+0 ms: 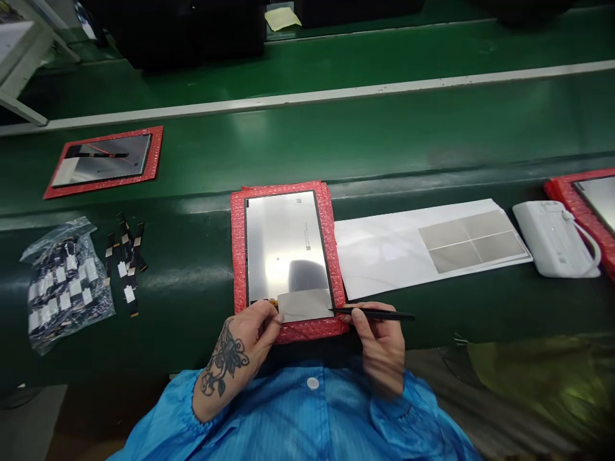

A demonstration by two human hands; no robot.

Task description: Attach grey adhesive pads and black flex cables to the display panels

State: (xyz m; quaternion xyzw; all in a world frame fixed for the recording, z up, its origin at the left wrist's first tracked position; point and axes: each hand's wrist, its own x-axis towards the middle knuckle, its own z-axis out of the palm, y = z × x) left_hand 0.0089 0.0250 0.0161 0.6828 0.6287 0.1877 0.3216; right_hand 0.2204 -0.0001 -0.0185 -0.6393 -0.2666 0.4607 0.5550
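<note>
A display panel (269, 243), silver back upward, lies on red bubble wrap (239, 256) in front of me. Across its lower right part rests a grey rectangular sticker (305, 305). My left hand (258, 326) pinches the sticker's left end, close to a small amber flex part at the panel's lower edge. Black tweezers (384, 314) sit in the closed fingers of my right hand (382, 339). Their tips meet the sticker's right end.
Right of the panel is a white backing sheet (379, 250) bearing grey stickers (473, 240), then a white device (555, 240). To the left lie loose flex cables (127, 256) and a plastic bag of them (67, 288). Another panel (110, 160) lies farther back.
</note>
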